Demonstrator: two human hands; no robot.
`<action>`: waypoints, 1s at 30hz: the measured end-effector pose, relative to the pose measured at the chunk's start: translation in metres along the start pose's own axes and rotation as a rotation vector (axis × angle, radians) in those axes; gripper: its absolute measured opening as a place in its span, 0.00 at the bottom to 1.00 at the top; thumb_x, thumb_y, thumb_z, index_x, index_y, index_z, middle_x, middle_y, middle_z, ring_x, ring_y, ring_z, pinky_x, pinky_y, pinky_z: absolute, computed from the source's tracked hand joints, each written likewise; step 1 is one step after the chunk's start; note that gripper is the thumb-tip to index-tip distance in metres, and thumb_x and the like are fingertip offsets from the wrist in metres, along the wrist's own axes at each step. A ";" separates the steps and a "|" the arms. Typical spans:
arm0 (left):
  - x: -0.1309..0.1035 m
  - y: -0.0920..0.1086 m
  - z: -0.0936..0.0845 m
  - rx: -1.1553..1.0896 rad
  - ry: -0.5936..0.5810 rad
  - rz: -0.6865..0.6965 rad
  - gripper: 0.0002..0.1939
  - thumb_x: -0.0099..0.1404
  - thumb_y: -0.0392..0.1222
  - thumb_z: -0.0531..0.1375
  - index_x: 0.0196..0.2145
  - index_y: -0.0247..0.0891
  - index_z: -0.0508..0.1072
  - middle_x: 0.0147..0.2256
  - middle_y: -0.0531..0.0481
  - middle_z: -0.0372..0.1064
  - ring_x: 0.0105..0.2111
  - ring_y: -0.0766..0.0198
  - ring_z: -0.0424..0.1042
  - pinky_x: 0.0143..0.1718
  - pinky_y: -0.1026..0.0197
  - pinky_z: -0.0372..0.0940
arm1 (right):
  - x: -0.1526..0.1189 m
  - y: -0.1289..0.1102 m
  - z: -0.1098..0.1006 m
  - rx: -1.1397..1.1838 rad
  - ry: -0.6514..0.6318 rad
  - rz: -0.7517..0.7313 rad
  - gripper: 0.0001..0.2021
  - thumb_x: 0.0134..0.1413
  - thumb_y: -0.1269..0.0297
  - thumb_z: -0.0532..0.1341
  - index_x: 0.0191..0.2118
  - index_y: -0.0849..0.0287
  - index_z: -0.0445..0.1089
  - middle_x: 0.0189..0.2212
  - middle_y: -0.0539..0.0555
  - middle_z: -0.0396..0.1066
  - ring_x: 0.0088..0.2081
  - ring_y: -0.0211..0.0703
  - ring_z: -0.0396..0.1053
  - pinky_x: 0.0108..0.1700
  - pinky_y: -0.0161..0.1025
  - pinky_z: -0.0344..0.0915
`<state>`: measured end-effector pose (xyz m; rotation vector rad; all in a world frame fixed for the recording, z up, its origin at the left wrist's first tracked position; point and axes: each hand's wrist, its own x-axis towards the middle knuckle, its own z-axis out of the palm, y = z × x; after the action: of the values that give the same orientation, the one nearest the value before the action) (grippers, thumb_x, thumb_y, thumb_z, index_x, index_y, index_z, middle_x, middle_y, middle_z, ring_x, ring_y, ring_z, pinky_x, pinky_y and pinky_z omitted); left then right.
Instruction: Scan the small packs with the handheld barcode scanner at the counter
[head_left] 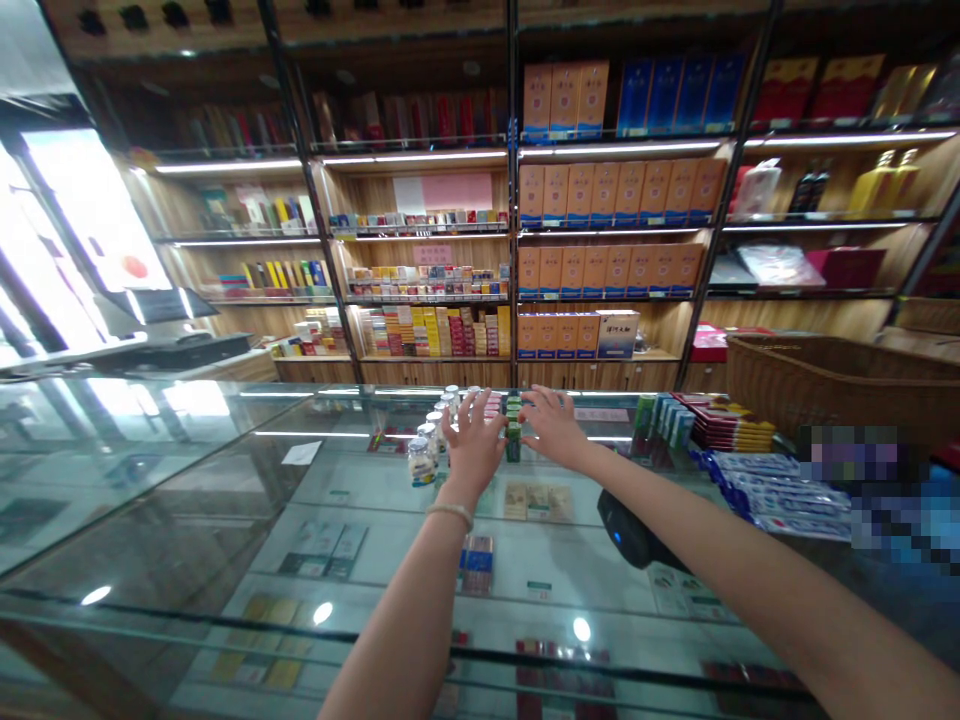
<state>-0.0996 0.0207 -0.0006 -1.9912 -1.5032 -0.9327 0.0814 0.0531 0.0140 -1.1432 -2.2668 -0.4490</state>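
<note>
Both the left hand [474, 447] and the right hand [559, 430] reach in at a row of green packs [514, 446]

The left fingers are spread wide and bent downward; the right fingers are also parted, thumb below the rest. Whether either set touches the packs cannot be told. The green packs stand in the gap between the two sets of fingertips, on a glass counter [405, 530].

Just left of the left fingers runs a line of white bottles [421, 464]; some pink packs [492, 401] stand beside those fingertips, partly hidden. Farther left lies a sheet of paper [301, 453]. A bracelet [451, 514] circles the wrist behind the left fingers.

Right of the right fingers, well apart, are red packs [724, 425], with blue-and-white packets [776, 490] nearer and a brown basket [840, 375] beyond. Nearer than the right fingers, below the forearm, sits a black device [626, 530] showing a blue light. Stocked shelves [600, 365] rise beyond all the fingertips.
</note>
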 end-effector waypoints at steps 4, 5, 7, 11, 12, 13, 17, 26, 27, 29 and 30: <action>0.000 0.003 0.004 -0.005 0.027 0.003 0.13 0.58 0.36 0.67 0.41 0.48 0.76 0.69 0.47 0.58 0.70 0.43 0.51 0.68 0.29 0.34 | 0.002 0.000 0.003 0.002 0.006 0.010 0.11 0.54 0.69 0.66 0.44 0.54 0.74 0.63 0.59 0.66 0.69 0.58 0.53 0.65 0.61 0.49; 0.000 0.004 0.005 -0.009 0.029 0.003 0.13 0.58 0.36 0.67 0.41 0.48 0.76 0.69 0.47 0.58 0.70 0.43 0.51 0.68 0.29 0.33 | 0.003 0.001 0.004 0.003 0.004 0.014 0.10 0.54 0.69 0.66 0.43 0.54 0.74 0.63 0.59 0.66 0.69 0.58 0.53 0.65 0.61 0.49; 0.000 0.005 0.006 -0.015 0.033 -0.002 0.13 0.58 0.36 0.67 0.41 0.48 0.76 0.69 0.47 0.58 0.70 0.43 0.51 0.68 0.29 0.32 | 0.003 0.001 0.006 0.007 0.001 0.022 0.10 0.54 0.70 0.66 0.43 0.54 0.74 0.63 0.59 0.66 0.69 0.58 0.53 0.65 0.61 0.49; 0.000 0.007 0.010 -0.006 0.053 -0.030 0.14 0.59 0.35 0.66 0.42 0.48 0.77 0.68 0.46 0.59 0.69 0.43 0.51 0.69 0.30 0.30 | 0.003 0.002 0.009 0.020 0.007 0.038 0.11 0.55 0.70 0.65 0.44 0.52 0.75 0.63 0.58 0.66 0.69 0.58 0.53 0.65 0.60 0.49; -0.001 0.007 0.010 0.002 0.056 -0.040 0.14 0.59 0.35 0.66 0.43 0.48 0.77 0.68 0.46 0.60 0.69 0.43 0.52 0.69 0.29 0.30 | 0.003 0.002 0.010 0.023 0.011 0.038 0.11 0.55 0.70 0.65 0.45 0.52 0.76 0.63 0.58 0.66 0.69 0.58 0.53 0.65 0.60 0.49; -0.001 0.007 0.011 0.011 0.055 -0.050 0.14 0.60 0.35 0.65 0.43 0.48 0.77 0.68 0.46 0.60 0.69 0.44 0.52 0.68 0.29 0.31 | 0.003 0.003 0.010 0.024 0.015 0.037 0.11 0.55 0.69 0.65 0.45 0.52 0.76 0.63 0.58 0.66 0.69 0.58 0.53 0.65 0.60 0.49; -0.001 0.010 0.011 0.045 0.038 -0.071 0.15 0.61 0.36 0.65 0.45 0.48 0.77 0.67 0.46 0.60 0.69 0.44 0.51 0.68 0.30 0.32 | 0.003 0.004 0.012 0.013 0.008 0.046 0.11 0.56 0.68 0.65 0.45 0.51 0.76 0.64 0.57 0.65 0.68 0.58 0.52 0.65 0.60 0.48; 0.000 0.012 0.010 0.092 0.017 -0.082 0.14 0.62 0.38 0.65 0.45 0.48 0.77 0.67 0.46 0.60 0.69 0.43 0.51 0.68 0.30 0.36 | 0.004 0.003 0.011 -0.005 -0.038 0.066 0.10 0.59 0.66 0.64 0.46 0.51 0.76 0.65 0.57 0.64 0.69 0.58 0.50 0.65 0.60 0.46; 0.000 0.012 0.010 0.094 0.015 -0.081 0.14 0.62 0.38 0.65 0.45 0.48 0.77 0.67 0.46 0.60 0.69 0.43 0.51 0.68 0.30 0.36 | 0.004 0.003 0.010 -0.006 -0.049 0.071 0.10 0.59 0.66 0.64 0.46 0.51 0.76 0.65 0.57 0.64 0.69 0.57 0.50 0.65 0.60 0.46; 0.000 0.011 0.009 0.094 0.012 -0.081 0.14 0.62 0.38 0.65 0.46 0.48 0.77 0.68 0.46 0.60 0.69 0.43 0.51 0.68 0.30 0.36 | 0.005 0.002 0.007 -0.012 -0.073 0.080 0.11 0.59 0.66 0.64 0.47 0.51 0.76 0.65 0.57 0.63 0.70 0.57 0.50 0.66 0.60 0.46; 0.000 0.011 0.009 0.091 0.010 -0.081 0.14 0.62 0.38 0.65 0.46 0.48 0.77 0.68 0.46 0.60 0.69 0.43 0.51 0.68 0.30 0.36 | 0.005 0.001 0.006 -0.017 -0.085 0.083 0.12 0.59 0.65 0.64 0.49 0.50 0.75 0.66 0.57 0.63 0.70 0.56 0.50 0.66 0.60 0.46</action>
<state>-0.0873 0.0243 -0.0063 -1.8716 -1.6025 -0.8891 0.0781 0.0597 0.0124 -1.2820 -2.2812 -0.3947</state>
